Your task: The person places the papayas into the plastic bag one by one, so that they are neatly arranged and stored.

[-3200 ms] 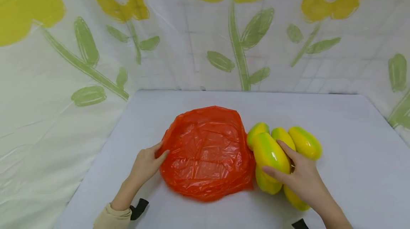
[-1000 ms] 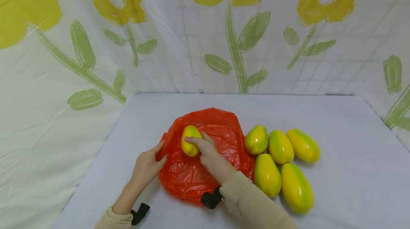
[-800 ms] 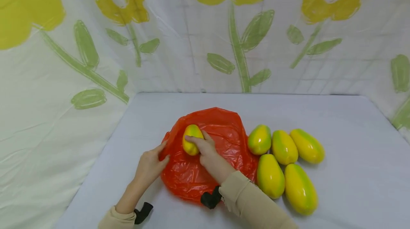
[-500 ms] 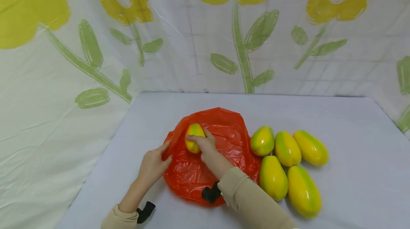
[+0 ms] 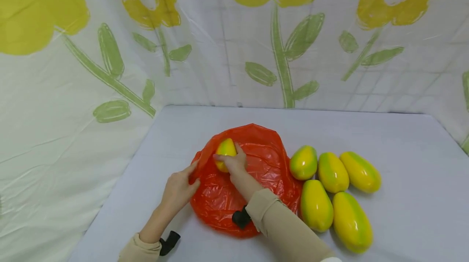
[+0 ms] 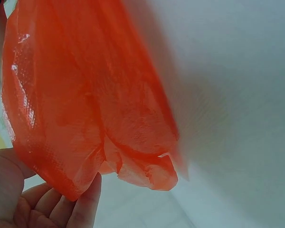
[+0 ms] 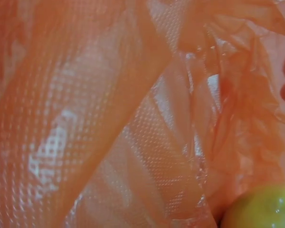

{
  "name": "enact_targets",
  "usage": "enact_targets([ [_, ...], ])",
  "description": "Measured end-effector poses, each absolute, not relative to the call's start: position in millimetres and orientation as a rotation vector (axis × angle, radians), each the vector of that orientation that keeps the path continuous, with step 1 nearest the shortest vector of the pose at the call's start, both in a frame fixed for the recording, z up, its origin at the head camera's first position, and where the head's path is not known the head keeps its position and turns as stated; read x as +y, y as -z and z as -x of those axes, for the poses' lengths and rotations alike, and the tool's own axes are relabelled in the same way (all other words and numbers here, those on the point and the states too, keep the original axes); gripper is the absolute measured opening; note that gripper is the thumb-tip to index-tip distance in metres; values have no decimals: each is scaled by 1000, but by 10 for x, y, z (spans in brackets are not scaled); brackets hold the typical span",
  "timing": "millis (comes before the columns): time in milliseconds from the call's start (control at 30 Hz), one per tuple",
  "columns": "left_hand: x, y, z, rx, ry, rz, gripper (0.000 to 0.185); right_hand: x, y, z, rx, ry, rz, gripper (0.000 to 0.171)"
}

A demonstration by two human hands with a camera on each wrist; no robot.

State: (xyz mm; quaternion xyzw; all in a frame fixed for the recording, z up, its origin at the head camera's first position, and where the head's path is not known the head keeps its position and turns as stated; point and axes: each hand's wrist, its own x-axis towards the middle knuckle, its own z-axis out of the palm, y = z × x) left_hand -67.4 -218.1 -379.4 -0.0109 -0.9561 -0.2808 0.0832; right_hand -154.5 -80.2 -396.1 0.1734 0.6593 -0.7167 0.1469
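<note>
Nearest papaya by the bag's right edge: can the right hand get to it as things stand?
Probably not yet: the right hand grips a papaya over the orange bag. Nothing blocks the nearest loose papaya on the table.

bag (image 5: 256, 180): orange | papayas (image 5: 331, 191): yellow-green | backdrop (image 5: 110, 50): yellow flower print

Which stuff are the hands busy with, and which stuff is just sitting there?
Busy with:
- orange plastic bag, its edge held by the left hand
- yellow-green fruit, gripped by the right hand on the bag

Just sitting:
- five more fruits, on the white table right of the bag
- flowered sheet behind
</note>
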Motion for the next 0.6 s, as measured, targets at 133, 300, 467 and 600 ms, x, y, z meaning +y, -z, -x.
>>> enact_targets([
  [133,-2172,3784,677,-2865,828,48,48,-820,3980,1570,2039,2027,-508,80],
  [300,-2157,3784,671,-2872,819,45,49,-832,3993,1572,2224,1955,-445,79],
  [467,-2146,3783,672,-2878,809,44,49,-839,4003,1578,2331,1872,-371,77],
  [600,-2142,3778,675,-2882,808,51,49,-832,4016,1581,2341,1843,-326,79],
])
